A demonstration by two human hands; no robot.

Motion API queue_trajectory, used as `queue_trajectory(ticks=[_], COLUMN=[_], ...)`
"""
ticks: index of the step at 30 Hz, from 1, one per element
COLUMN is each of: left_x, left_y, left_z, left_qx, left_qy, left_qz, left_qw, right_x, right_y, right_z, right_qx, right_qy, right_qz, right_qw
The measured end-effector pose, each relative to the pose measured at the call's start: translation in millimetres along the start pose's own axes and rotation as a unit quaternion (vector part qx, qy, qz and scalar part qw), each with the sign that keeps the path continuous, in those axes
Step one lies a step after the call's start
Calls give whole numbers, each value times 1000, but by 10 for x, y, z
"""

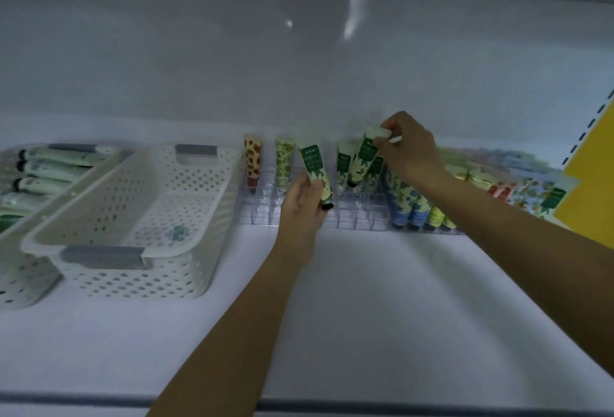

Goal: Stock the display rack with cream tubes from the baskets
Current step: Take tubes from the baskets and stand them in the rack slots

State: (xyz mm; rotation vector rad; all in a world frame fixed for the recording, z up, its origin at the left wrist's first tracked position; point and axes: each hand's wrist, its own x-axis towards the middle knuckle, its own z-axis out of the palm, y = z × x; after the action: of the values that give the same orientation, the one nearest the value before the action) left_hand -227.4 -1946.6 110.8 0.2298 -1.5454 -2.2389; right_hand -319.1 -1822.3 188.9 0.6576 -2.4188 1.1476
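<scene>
A clear display rack (352, 220) with many small cells stands at the back of the white shelf. My left hand (304, 207) grips a green-and-white cream tube (314, 167), cap down, above the rack's front cells. My right hand (407, 151) pinches the flat top end of another green tube (363, 159), which is tilted with its black cap low over a cell beside two standing green tubes. A brown spotted tube (253, 162) and a light green tube (284, 159) stand at the rack's left. Blue and yellow-green tubes (415, 207) fill the right part.
A white perforated basket (186, 270) with grey handles sits left of the rack, with one small item on its floor. A second basket (20, 277) at the far left holds several green tubes (50, 167). A yellow panel (591, 191) borders the shelf on the right.
</scene>
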Motion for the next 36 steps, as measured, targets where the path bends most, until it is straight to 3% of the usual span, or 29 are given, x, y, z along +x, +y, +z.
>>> queue_trajectory(ticks=[9,14,17,19,21,23,26,29,31,34,36], left_x=[93,118,114,136,155,151,132,123,138,109,133], left_y=[-128,-147,-164,-195,-208,-210,-220,-216,-256,-365,-484], left_z=[-80,-26,-1,-4,5,19,38,53,34,-53,-96], left_qx=[-67,-26,20,50,80,103,121,148,249,471,564], left_qy=[6,-14,-39,-46,-58,-71,-79,-79,-62,-28,-45], left_qz=[-31,-13,1,5,10,20,32,67,136,276,309], left_qw=[997,999,999,998,995,992,989,983,957,837,764], right_x=[82,165,173,161,139,110,23,14,58,131,141], right_y=[64,107,109,66,-26,-105,-107,-29,3,86,153], right_z=[262,349,353,298,214,133,69,35,-9,-89,-118], right_qx=[-29,-164,-211,-179,-59,56,40,22,33,-23,-59], right_qy=[-30,-128,-126,-84,-53,-78,-149,-151,-127,-69,-38], right_qz=[25,29,-3,-46,-50,-24,-40,-40,-21,10,23], right_qw=[999,978,969,979,996,995,987,987,991,997,997])
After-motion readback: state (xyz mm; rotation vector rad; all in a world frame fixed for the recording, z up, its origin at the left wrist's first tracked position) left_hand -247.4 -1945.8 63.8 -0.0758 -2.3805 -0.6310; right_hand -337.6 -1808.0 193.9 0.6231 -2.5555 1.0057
